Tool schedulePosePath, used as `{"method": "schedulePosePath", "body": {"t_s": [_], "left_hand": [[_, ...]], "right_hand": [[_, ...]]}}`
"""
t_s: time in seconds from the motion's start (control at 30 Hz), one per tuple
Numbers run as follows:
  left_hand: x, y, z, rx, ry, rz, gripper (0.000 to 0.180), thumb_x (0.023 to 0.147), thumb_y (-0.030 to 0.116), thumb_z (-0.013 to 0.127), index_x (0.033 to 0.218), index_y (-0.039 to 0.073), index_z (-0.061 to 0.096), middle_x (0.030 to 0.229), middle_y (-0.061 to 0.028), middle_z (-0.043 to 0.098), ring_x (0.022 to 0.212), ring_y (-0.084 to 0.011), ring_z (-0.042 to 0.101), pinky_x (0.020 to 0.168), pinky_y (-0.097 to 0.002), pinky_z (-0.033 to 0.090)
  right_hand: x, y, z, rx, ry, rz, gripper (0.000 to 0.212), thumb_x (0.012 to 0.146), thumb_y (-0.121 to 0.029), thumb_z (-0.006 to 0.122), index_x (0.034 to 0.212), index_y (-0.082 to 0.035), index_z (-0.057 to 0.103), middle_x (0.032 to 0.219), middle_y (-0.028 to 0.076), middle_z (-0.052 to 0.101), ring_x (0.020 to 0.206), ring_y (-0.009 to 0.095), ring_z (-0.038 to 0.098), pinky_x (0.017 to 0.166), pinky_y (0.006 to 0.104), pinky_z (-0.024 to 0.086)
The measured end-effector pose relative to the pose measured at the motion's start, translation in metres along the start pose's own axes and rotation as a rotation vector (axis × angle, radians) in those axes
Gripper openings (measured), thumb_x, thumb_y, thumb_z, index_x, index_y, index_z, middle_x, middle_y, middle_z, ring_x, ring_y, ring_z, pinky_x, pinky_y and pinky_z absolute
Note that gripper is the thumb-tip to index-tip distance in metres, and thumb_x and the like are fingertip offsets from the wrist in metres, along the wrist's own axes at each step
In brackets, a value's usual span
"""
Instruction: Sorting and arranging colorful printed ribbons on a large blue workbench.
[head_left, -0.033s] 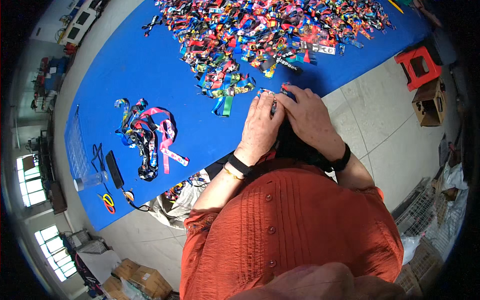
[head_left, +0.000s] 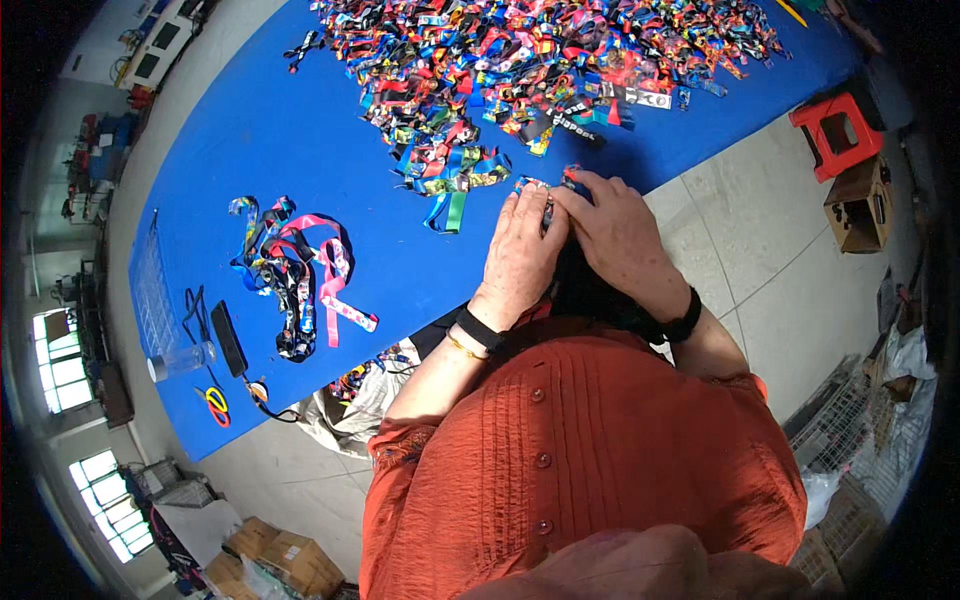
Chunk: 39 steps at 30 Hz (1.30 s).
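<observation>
My left hand (head_left: pixel 522 248) and my right hand (head_left: pixel 618 230) meet at the near edge of the blue table, thumbs close together. Both are closed on a colourful printed ribbon strap (head_left: pixel 530 184). Small bits of it show past the fingertips of each hand; the rest is hidden under the fingers. Just beyond my left hand, a few straps (head_left: pixel 460 172) trail off a large heap of printed lanyard straps (head_left: pixel 500 75). To the left lies a smaller loose bunch of straps (head_left: pixel 290 265), with a pink one among them.
On the left of the blue table (head_left: pixel 400 270) lie a black phone-like object (head_left: pixel 229 338), yellow-and-red-handled scissors (head_left: pixel 217 405) and a clear bottle (head_left: pixel 180 362). A pale sack (head_left: pixel 350 420) with straps inside stands below the table edge. A red stool (head_left: pixel 838 138) is at far right.
</observation>
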<state>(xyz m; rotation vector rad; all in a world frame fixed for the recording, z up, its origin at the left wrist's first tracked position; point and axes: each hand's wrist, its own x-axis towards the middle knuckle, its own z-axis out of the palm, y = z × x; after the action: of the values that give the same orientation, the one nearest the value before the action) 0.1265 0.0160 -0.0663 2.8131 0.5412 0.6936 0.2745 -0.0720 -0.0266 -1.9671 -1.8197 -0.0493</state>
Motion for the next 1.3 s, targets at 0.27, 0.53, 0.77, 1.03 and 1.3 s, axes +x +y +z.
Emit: {"method": "schedulePosePath", "body": {"t_s": [0.27, 0.53, 0.77, 1.03, 1.3], "left_hand": [[-0.001, -0.002, 0.001, -0.018, 0.009, -0.007, 0.043, 0.080, -0.002, 0.056, 0.122, 0.002, 0.059, 0.129, -0.0224, 0.054, 0.124, -0.0408, 0.051, 0.108, -0.0507, 0.040], [-0.002, -0.001, 0.002, -0.027, 0.017, -0.006, 0.044, 0.079, -0.002, 0.057, 0.123, 0.002, 0.059, 0.129, -0.0219, 0.054, 0.125, -0.0404, 0.051, 0.108, -0.0506, 0.040], [-0.004, -0.003, 0.005, -0.011, 0.005, 0.002, 0.049, 0.077, -0.004, 0.057, 0.125, 0.003, 0.058, 0.129, -0.0212, 0.054, 0.125, -0.0386, 0.051, 0.109, -0.0505, 0.040], [0.000, -0.001, -0.003, 0.021, -0.009, 0.013, 0.059, 0.068, -0.002, 0.068, 0.126, 0.004, 0.057, 0.130, -0.0198, 0.054, 0.126, -0.0375, 0.050, 0.108, -0.0495, 0.040], [-0.002, 0.005, -0.014, -0.016, 0.080, -0.026, 0.059, 0.067, -0.002, 0.070, 0.125, 0.003, 0.058, 0.128, -0.0195, 0.055, 0.122, -0.0378, 0.052, 0.105, -0.0465, 0.042]], "right_hand": [[0.002, 0.001, 0.001, 0.014, -0.006, 0.015, 0.031, 0.087, -0.014, 0.058, 0.118, -0.013, 0.060, 0.119, 0.013, 0.059, 0.096, 0.031, 0.059, 0.080, 0.0432, 0.048], [-0.001, 0.001, 0.000, 0.018, 0.013, 0.009, 0.030, 0.087, -0.013, 0.058, 0.117, -0.013, 0.061, 0.119, 0.012, 0.060, 0.096, 0.031, 0.059, 0.080, 0.0434, 0.049], [-0.005, 0.005, -0.003, 0.086, -0.026, 0.060, 0.032, 0.090, -0.013, 0.059, 0.123, -0.012, 0.060, 0.120, 0.013, 0.061, 0.099, 0.034, 0.058, 0.085, 0.0433, 0.048], [-0.006, 0.031, 0.002, 0.137, 0.117, 0.075, 0.031, 0.092, -0.014, 0.059, 0.122, -0.009, 0.059, 0.108, 0.015, 0.064, 0.095, 0.035, 0.062, 0.082, 0.0449, 0.049], [0.014, 0.035, 0.007, 0.252, 0.140, 0.227, 0.026, 0.088, -0.019, 0.066, 0.110, -0.007, 0.063, 0.094, 0.014, 0.060, 0.084, 0.034, 0.062, 0.072, 0.0420, 0.050]]}}
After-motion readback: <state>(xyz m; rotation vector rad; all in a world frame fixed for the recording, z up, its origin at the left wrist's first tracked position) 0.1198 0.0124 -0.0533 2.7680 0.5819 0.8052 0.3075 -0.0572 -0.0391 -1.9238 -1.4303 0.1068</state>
